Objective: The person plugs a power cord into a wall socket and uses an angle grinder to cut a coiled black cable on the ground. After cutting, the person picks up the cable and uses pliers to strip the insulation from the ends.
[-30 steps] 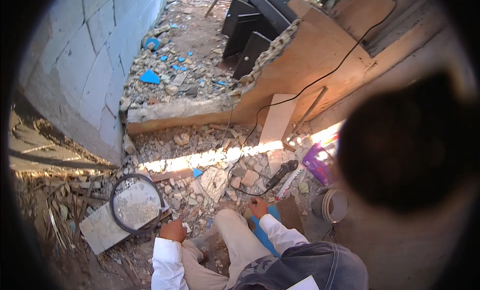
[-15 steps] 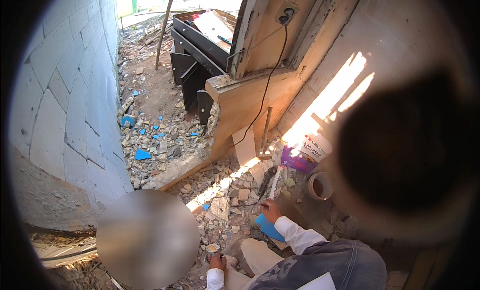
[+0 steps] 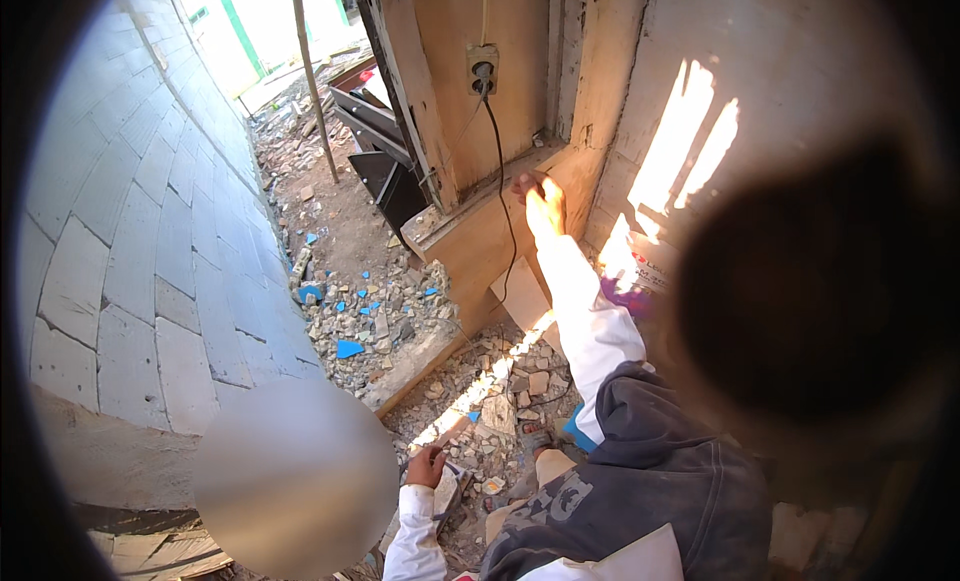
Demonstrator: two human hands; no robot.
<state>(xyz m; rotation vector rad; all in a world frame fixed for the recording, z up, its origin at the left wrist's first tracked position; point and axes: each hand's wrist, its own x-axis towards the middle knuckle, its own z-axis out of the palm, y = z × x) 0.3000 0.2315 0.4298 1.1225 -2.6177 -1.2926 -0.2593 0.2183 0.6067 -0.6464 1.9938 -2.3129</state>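
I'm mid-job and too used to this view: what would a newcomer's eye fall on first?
Probably the right hand, stretched out and brightly lit near the black cable, which hangs from a socket at the upper middle. Next come the glaring sunlight streaks on the wall at the right, and the vivid blue pieces scattered over the rubble left of the low wall.

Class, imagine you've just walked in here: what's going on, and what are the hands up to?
The person's right hand is up at the low wall, close to a dark cord; whether it grips anything is hard to tell. The cord is plugged into the socket above and hangs down the wall. The left hand is low, over rubble.
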